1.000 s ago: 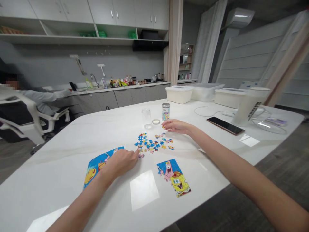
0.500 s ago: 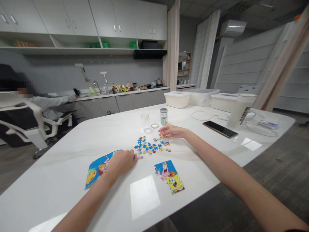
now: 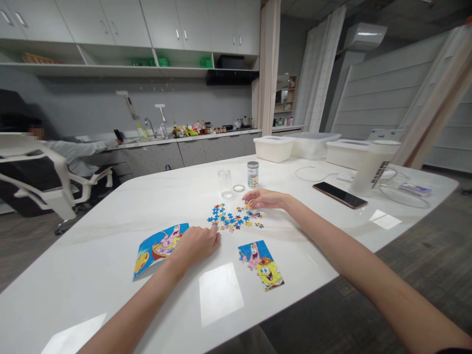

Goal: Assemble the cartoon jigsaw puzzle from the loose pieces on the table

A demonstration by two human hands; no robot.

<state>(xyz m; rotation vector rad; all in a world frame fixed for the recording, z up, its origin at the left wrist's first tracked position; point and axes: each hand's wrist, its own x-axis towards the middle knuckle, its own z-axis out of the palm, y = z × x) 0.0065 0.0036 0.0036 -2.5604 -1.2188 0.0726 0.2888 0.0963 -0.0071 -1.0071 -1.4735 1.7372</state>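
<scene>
Loose puzzle pieces (image 3: pixel 230 219), mostly blue and yellow, lie scattered on the white table (image 3: pixel 169 187). My right hand (image 3: pixel 263 199) is over their back right edge, fingers bent around a small yellowish puzzle piece (image 3: pixel 249 205). At the front left of the pieces rests my left hand (image 3: pixel 199 242), its fingers curled down; what they hold, if anything, is hidden. A partly joined puzzle (image 3: pixel 262 265) with a pink and a yellow character lies nearer the front edge. Left of my left hand is a curved picture sheet (image 3: pixel 157 248), partly covered by that hand.
Behind the pieces stand a clear jar (image 3: pixel 224 184), a round lid (image 3: pixel 238 188) and a printed can (image 3: pixel 252 175). To the right are a phone (image 3: pixel 339 194), a tall bottle (image 3: pixel 372 169), cables and white boxes (image 3: pixel 273 149). A person (image 3: pixel 73 150) sits at far left.
My left hand has moved right, closer to the joined puzzle, uncovering more of the picture sheet. My right hand stays over the back right of the pieces. The view has shifted slightly.
</scene>
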